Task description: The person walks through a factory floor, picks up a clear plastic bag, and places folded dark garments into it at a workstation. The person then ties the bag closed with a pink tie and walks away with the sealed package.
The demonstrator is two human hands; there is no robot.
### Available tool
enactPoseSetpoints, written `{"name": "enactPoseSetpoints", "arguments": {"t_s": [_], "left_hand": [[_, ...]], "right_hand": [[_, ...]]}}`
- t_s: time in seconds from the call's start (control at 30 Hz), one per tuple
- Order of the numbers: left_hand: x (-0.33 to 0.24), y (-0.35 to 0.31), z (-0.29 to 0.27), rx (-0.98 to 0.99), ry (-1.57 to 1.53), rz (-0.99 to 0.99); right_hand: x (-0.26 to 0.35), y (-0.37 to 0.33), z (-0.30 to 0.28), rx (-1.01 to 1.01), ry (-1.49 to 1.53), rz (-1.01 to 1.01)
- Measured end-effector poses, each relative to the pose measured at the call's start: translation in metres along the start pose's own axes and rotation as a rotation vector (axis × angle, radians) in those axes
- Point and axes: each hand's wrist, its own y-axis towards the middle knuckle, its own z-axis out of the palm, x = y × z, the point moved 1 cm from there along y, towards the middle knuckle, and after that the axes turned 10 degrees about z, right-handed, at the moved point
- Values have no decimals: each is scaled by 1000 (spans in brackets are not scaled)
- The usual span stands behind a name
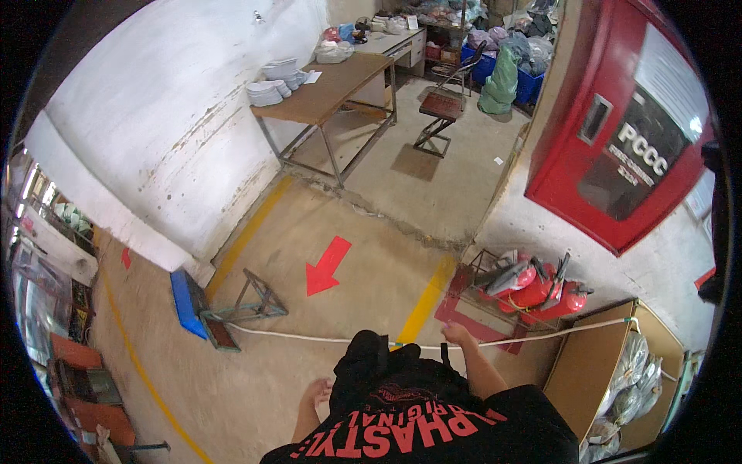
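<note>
The right hand (pixel 457 334) closes its grip on the white rope (pixel 325 339), whose long axis runs left-right across the floor; the left hand (pixel 317 390) hangs open, nearer, below it.

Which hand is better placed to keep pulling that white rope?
Probably the right hand: it is raised at the white rope, apparently gripping it. The left hand hangs low, apart from the rope.

The floor (pixel 371 232) looked rough, matt concrete—cracked in places—the table (pixel 325 93) had a worn wooden top on metal legs, and the fire extinguishers (pixel 533 286) shone glossy.
</note>
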Motion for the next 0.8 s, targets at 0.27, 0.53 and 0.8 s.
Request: {"name": "enactPoseSetpoints", "arguments": {"t_s": [0.27, 0.53, 0.8], "left_hand": [[-79, 101, -5, -118, 136, -291], [-450, 406, 30, 66, 406, 49], [-848, 628, 241, 80, 539, 562]], "right_hand": [[141, 189, -153, 226, 602, 134], [49, 280, -159, 560, 505, 838], [-15, 390, -168, 122, 1026, 641]]}}
